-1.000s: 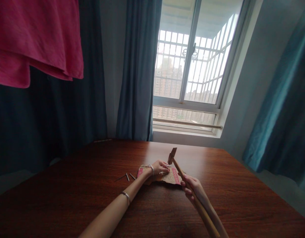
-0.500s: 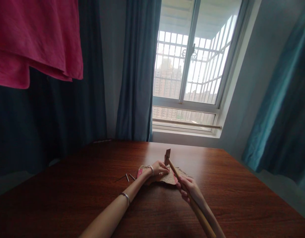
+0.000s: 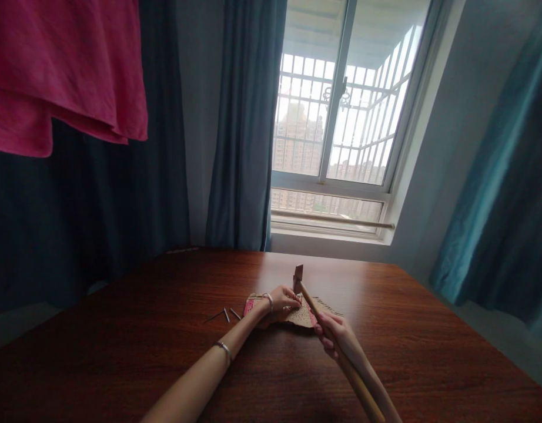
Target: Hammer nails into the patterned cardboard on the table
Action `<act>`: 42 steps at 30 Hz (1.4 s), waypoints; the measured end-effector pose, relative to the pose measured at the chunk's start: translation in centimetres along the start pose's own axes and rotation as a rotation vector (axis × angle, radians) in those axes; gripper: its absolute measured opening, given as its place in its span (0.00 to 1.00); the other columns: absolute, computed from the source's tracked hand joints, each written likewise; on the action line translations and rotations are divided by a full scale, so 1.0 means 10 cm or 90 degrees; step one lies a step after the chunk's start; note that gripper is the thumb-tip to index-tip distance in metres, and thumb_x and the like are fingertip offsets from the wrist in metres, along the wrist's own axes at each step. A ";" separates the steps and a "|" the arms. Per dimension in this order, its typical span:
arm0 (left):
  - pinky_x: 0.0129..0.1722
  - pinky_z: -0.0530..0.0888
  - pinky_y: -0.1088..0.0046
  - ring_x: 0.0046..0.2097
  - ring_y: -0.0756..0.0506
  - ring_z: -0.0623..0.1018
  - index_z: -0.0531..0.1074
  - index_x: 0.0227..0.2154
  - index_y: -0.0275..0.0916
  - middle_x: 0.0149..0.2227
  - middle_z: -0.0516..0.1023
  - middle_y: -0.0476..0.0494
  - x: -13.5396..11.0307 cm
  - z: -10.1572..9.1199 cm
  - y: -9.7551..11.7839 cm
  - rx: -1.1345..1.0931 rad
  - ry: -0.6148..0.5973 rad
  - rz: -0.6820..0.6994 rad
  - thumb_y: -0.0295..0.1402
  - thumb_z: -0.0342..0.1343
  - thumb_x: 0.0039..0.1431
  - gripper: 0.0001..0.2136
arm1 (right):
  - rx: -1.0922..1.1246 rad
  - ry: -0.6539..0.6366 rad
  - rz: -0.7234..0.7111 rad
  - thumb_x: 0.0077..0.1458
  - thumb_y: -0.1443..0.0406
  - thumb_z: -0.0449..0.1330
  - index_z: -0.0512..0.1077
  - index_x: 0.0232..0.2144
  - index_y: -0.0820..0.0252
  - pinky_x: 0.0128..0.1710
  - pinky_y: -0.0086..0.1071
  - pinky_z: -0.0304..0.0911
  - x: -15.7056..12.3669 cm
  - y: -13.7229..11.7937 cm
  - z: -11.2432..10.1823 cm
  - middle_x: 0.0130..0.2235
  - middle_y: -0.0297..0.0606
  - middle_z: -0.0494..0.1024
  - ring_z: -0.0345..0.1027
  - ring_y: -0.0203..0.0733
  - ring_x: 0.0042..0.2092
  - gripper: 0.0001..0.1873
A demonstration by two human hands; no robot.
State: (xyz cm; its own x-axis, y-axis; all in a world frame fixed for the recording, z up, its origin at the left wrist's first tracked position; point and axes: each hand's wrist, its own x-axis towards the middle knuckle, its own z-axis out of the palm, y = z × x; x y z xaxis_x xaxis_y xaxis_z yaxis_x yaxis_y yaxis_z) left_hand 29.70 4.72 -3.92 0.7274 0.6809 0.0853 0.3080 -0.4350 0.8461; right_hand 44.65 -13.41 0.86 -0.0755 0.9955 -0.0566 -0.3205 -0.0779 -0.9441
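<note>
My right hand is wrapped round the long wooden handle of a hammer. The hammer's head is raised just above the fingertips of my left hand. My left hand is closed in a pinch over a tan, cardboard-like piece dotted with small holes and marked with pink patches. What the pinch holds is too small to make out. Thin nail-like pins stand close to those fingertips, and a row of similar pins lines the piece's right side.
Several loose metal pins lie on the brown wooden table, left of the cardboard-like piece. Behind the table are a barred window and a blue curtain. A pink cloth hangs at the upper left.
The hammer head is slightly lower and a touch further right. Both hands keep nearly the same place and grip.
</note>
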 end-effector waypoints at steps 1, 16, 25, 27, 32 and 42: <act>0.27 0.64 0.76 0.29 0.48 0.70 0.78 0.28 0.33 0.27 0.76 0.43 0.01 0.00 -0.03 -0.002 0.000 0.000 0.45 0.60 0.40 0.18 | 0.003 0.010 0.002 0.43 0.52 0.60 0.66 0.27 0.63 0.07 0.19 0.46 0.00 0.00 -0.01 0.22 0.29 0.66 0.50 0.23 0.13 0.19; 0.29 0.66 0.78 0.31 0.49 0.71 0.78 0.26 0.33 0.32 0.76 0.43 0.06 0.01 -0.18 -0.047 0.016 0.002 0.44 0.62 0.37 0.17 | -0.001 0.056 0.022 0.38 0.53 0.63 0.68 0.27 0.64 0.07 0.19 0.45 0.02 -0.01 -0.10 0.20 0.28 0.66 0.50 0.23 0.13 0.20; 0.29 0.66 0.78 0.31 0.48 0.72 0.78 0.28 0.34 0.33 0.76 0.43 0.02 -0.01 -0.11 -0.026 0.010 0.016 0.43 0.61 0.39 0.17 | 0.052 0.067 0.032 0.39 0.55 0.64 0.68 0.32 0.64 0.07 0.18 0.46 0.02 -0.06 -0.12 0.20 0.28 0.66 0.50 0.22 0.13 0.20; 0.29 0.66 0.78 0.32 0.49 0.72 0.78 0.28 0.34 0.34 0.76 0.43 0.01 0.00 -0.11 -0.023 0.017 0.022 0.43 0.61 0.40 0.16 | 0.075 0.067 0.027 0.39 0.56 0.64 0.68 0.32 0.63 0.07 0.18 0.46 0.02 -0.06 -0.13 0.21 0.28 0.65 0.49 0.22 0.13 0.20; 0.30 0.66 0.79 0.33 0.49 0.72 0.78 0.29 0.35 0.35 0.76 0.44 0.02 0.00 -0.11 0.001 0.020 0.035 0.41 0.60 0.41 0.15 | 0.095 0.063 0.039 0.39 0.57 0.64 0.68 0.34 0.64 0.07 0.17 0.45 0.02 -0.06 -0.14 0.20 0.27 0.65 0.48 0.21 0.13 0.21; 0.32 0.66 0.77 0.34 0.48 0.72 0.78 0.29 0.36 0.34 0.76 0.45 -0.02 -0.02 0.01 0.012 0.005 0.024 0.43 0.60 0.40 0.16 | 0.075 0.048 0.069 0.38 0.56 0.64 0.68 0.35 0.63 0.07 0.18 0.45 0.04 -0.05 -0.17 0.20 0.27 0.66 0.50 0.22 0.13 0.22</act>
State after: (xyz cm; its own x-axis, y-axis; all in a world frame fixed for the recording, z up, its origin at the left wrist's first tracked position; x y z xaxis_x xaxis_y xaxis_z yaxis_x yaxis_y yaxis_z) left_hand 29.48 4.64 -3.80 0.7338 0.6684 0.1216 0.2918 -0.4717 0.8321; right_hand 46.37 -12.85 0.75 -0.0461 0.9818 -0.1844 -0.4232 -0.1864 -0.8867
